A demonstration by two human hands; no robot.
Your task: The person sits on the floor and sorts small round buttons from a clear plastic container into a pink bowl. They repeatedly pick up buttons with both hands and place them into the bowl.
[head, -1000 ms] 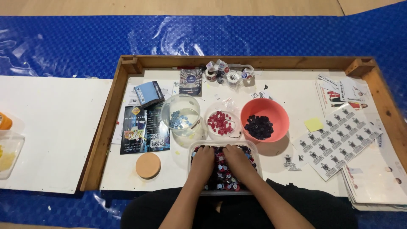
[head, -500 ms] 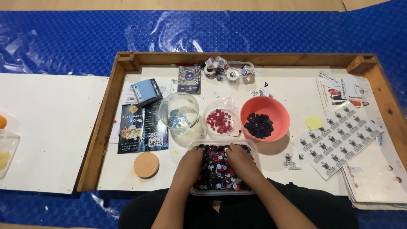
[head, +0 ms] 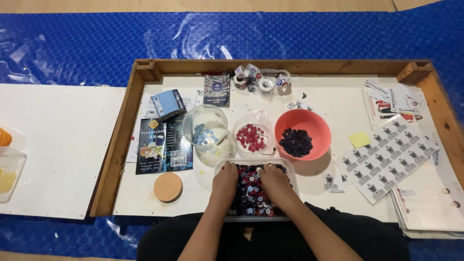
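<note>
A clear rectangular tub (head: 290,166) of mixed red, blue, white and dark buttons sits at the near edge of the white board. Both my hands rest in the buttons: my left hand (head: 225,182) on the tub's left side, my right hand (head: 273,183) on its right, fingers curled down into the pile. Whether either hand pinches a button is hidden. Behind the tub stand a clear round bowl (head: 206,126) with blue buttons, a small clear dish (head: 251,137) with red buttons, and a coral bowl (head: 302,133) with dark buttons.
A wooden frame (head: 119,140) borders the white board. A cork lid (head: 167,186), dark leaflets (head: 163,145) and a blue card box (head: 167,103) lie left. Tape rolls (head: 258,79) sit at the back. Sticker sheets (head: 386,157) and a yellow note (head: 360,139) lie right.
My hands have spread slightly apart within the tub and dug into the buttons. The view has shifted a little; the bowls have not moved.
</note>
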